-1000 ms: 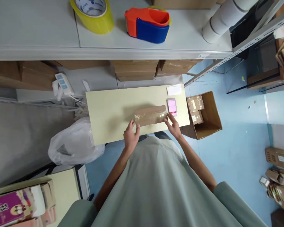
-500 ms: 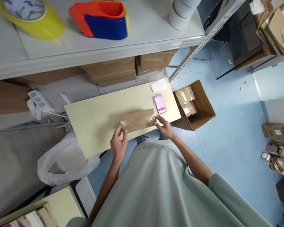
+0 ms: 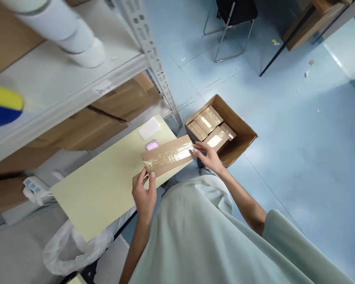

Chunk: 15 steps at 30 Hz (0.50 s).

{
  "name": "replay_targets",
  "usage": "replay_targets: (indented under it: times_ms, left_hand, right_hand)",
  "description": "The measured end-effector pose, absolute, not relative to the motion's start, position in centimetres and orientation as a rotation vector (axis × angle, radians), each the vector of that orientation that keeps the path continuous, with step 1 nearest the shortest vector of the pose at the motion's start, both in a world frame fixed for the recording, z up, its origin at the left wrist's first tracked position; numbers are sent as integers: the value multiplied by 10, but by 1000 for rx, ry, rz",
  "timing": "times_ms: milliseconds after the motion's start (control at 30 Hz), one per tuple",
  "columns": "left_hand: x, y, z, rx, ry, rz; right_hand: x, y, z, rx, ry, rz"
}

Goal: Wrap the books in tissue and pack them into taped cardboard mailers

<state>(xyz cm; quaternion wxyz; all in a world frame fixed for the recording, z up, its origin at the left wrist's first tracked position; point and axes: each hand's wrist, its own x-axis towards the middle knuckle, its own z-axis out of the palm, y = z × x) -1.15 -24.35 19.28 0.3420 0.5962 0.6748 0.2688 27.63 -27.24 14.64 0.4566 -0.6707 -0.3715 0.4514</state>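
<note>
Between my two hands I hold a long, flat cardboard box (image 3: 169, 156) with shiny clear tape along its top. My left hand (image 3: 144, 193) grips its left end, thumb on the near side. At the right end, my right hand (image 3: 208, 157) has its fingers closed on the edge. Below the box lies a pale yellow tabletop (image 3: 106, 189), and behind it a pink phone (image 3: 152, 145) is partly hidden. An open carton (image 3: 239, 130) on the floor to the right contains several taped cardboard boxes (image 3: 208, 120).
A metal shelf (image 3: 77, 102) bearing white rolls (image 3: 85, 51) rises at the left, its perforated post (image 3: 154, 51) near the table's far end. A white card (image 3: 150, 128) lies on the table. A plastic bag (image 3: 59, 252) hangs at the near left; a black chair (image 3: 238, 12) stands beyond.
The view has swung to the right. The cardboard box has come up off the table in both hands and moved closer to the open carton.
</note>
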Motion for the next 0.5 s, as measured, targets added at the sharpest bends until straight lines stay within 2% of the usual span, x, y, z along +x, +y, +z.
replay_targets:
  times_ms: [267, 500]
  left_hand:
    - [176, -204, 151, 1909, 1403, 255]
    - [304, -174, 56, 1929, 1168, -145]
  right_hand:
    - [415, -346, 82, -1874, -507, 908]
    - [478, -401, 17, -2005, -186, 861]
